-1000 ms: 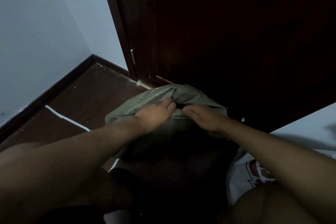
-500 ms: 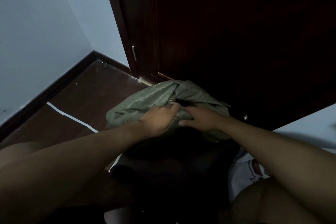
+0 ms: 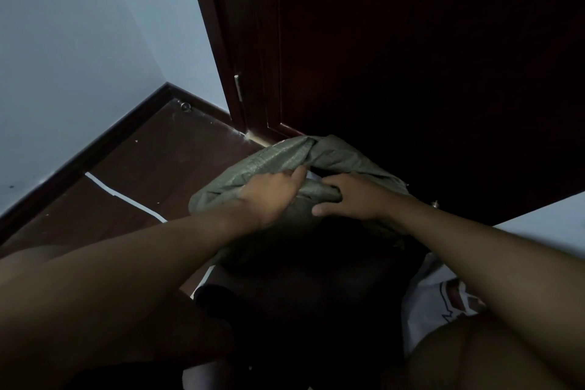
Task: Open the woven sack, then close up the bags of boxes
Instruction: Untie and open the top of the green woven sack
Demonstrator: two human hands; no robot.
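- The woven sack (image 3: 285,165), grey-green, sits on the dark floor (image 3: 133,174) right at the foot of the dark wooden door (image 3: 411,57), its top bunched into folds.
- Left hand (image 3: 272,196) is on the near-left folds, fingers (image 3: 296,175) curled over the gathered cloth and gripping it; their tips are buried in the fabric and can't be seen.
- Right hand (image 3: 351,199) sits just beside it on the right, fingers (image 3: 332,184) hooked over a rolled edge of the sack, thumb pressed under it: a pinch on that fold.
- Between the two sets of fingers there's a small gap in the mouth, with a sliver of something pale showing; too little shows to name it.
- What the sack holds is hidden by the cloth.
- Below the fingers, the sack's lower body drops into deep shadow and its outline is lost.
- Left of the fingers, a thin white strip (image 3: 126,199) runs across the floor, passing under the forearm.
- Down and right of the fingers, a white bag (image 3: 443,301) with a dark red print is cut off by the right arm and a knee; its contents can't be seen.
- Far left, a pale wall (image 3: 63,57) meets a dark skirting board.
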